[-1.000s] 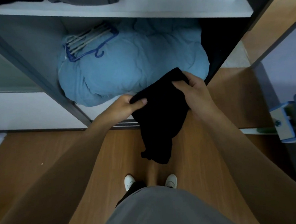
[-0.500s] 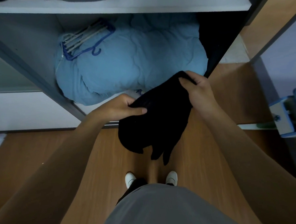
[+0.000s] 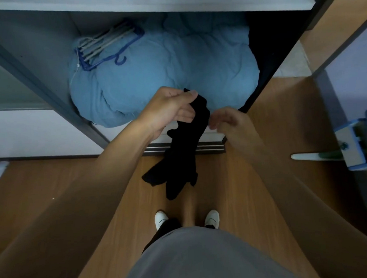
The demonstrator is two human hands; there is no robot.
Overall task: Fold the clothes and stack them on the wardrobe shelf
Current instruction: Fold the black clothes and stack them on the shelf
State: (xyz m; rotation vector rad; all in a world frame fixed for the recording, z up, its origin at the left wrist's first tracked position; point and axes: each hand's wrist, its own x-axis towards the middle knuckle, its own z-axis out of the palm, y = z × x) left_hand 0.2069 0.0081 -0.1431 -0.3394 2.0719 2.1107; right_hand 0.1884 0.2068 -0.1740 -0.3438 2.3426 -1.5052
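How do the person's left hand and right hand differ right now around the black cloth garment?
The left hand pinches the top of the dangling black cloth garment. The right hand is blurred, its fingers loosely curled beside the garment's edge, so no grip can be confirmed. The left hand sits higher in view, the right hand lower. Both are in front of the light blue quilt.

The garment (image 3: 185,143) is matt black cloth. The quilt (image 3: 174,75) is puffy, stitched blue cloth. The hangers (image 3: 108,46) look like smooth plastic. The floor (image 3: 53,200) is smooth wood grain, faintly glossy.
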